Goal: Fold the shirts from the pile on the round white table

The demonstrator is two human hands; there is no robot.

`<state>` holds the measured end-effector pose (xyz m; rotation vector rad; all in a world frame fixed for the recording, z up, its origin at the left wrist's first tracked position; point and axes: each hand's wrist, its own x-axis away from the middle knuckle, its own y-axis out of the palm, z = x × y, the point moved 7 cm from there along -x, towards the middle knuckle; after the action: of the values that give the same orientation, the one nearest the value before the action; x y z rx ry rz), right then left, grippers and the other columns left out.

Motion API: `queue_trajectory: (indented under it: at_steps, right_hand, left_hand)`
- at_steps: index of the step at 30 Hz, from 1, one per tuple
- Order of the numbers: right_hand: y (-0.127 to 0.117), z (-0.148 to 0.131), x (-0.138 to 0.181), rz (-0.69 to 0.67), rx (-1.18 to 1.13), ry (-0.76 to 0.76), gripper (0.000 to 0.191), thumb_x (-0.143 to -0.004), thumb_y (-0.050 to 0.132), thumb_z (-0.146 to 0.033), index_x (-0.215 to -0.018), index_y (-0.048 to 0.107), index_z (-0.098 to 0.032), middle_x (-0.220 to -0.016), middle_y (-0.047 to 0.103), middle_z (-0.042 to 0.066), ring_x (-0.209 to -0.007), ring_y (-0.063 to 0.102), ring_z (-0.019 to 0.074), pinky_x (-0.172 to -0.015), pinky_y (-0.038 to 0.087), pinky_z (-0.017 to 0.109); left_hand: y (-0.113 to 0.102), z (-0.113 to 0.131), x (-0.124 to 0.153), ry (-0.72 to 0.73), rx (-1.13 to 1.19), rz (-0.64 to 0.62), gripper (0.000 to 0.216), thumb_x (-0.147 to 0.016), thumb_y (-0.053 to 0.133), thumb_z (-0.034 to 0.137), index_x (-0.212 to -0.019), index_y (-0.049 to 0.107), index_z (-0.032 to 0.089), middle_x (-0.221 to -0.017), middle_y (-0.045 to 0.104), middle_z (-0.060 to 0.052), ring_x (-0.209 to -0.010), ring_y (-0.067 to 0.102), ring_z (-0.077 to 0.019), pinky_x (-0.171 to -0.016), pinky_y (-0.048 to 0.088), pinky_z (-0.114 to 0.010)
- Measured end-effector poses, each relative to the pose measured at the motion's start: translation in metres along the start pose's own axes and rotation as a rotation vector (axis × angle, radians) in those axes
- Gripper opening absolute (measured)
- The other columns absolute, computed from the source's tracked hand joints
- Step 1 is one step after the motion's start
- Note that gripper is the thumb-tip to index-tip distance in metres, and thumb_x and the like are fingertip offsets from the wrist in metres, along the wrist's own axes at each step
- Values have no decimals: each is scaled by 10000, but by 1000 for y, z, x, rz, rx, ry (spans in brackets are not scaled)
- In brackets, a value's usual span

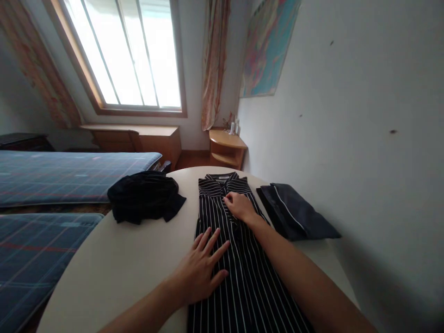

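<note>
A black shirt with thin white stripes [243, 282] lies folded lengthwise on a round white table [121, 263], collar at the far end. My left hand [203, 268] lies flat on the shirt's left edge with fingers spread, open. My right hand [239, 206] rests on the shirt's upper front just below the collar, fingers curled down onto the cloth as if pinching the placket.
A crumpled black garment [144, 196] sits on the table's left. A folded dark garment with a white line [294, 212] lies at the right by the wall. Two blue plaid mattresses [52, 175] are on the left. A wooden corner shelf [227, 148] and a window lie beyond.
</note>
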<state>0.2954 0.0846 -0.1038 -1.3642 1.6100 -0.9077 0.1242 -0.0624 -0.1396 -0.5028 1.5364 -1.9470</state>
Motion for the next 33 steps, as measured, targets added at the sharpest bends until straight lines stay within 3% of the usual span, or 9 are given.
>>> queue_trajectory:
  at_steps: [7,15,18,21,27,33]
  right_hand:
    - [18,-3,-73,22,-43,187,332,-945,501,-434,-1155,660,-231,-1114,728,103,-1074,663,256,-883,477,340]
    - [35,-11,-101,23,-81,256,280,-897,562,-415,-1079,690,-245,-1140,714,92,-1103,643,278,-943,456,439]
    - [33,-16,-104,35,-97,230,262,-882,576,-341,-1109,683,-266,-1129,720,59,-1096,644,250,-927,465,397]
    - [26,-16,-105,80,-97,198,297,-933,478,-293,-1159,671,-274,-1138,716,53,-1083,644,220,-894,473,343]
    - [17,-10,-98,143,13,146,297,-947,440,-238,-1101,694,-222,-1185,675,115,-1119,594,268,-962,420,427]
    - [32,-51,-105,56,68,-130,294,-971,477,-315,-1197,648,-238,-1294,631,83,-1251,468,251,-1062,330,401]
  left_hand:
    - [0,-1,-2,-17,26,-18,679,-977,461,526,-1565,147,398,-1659,11,-18,-1510,30,-345,-1192,197,-592]
    - [-3,-3,-5,-42,63,-80,710,-966,498,498,-1568,137,389,-1655,-2,-25,-1506,8,-352,-1193,167,-612]
    - [-5,-2,-6,-34,74,-68,714,-962,511,493,-1569,152,377,-1654,-7,-24,-1504,-3,-356,-1194,167,-612]
    - [-5,-2,-5,-26,77,-46,727,-951,535,484,-1566,161,384,-1652,-25,-17,-1502,-8,-362,-1193,172,-612]
    - [-2,-3,-3,-24,72,-32,735,-948,543,476,-1564,147,405,-1653,-30,-3,-1502,-5,-364,-1194,170,-613]
    - [-5,-2,-5,-44,94,-89,727,-945,551,459,-1559,167,410,-1651,-12,-28,-1498,-3,-380,-1179,151,-649]
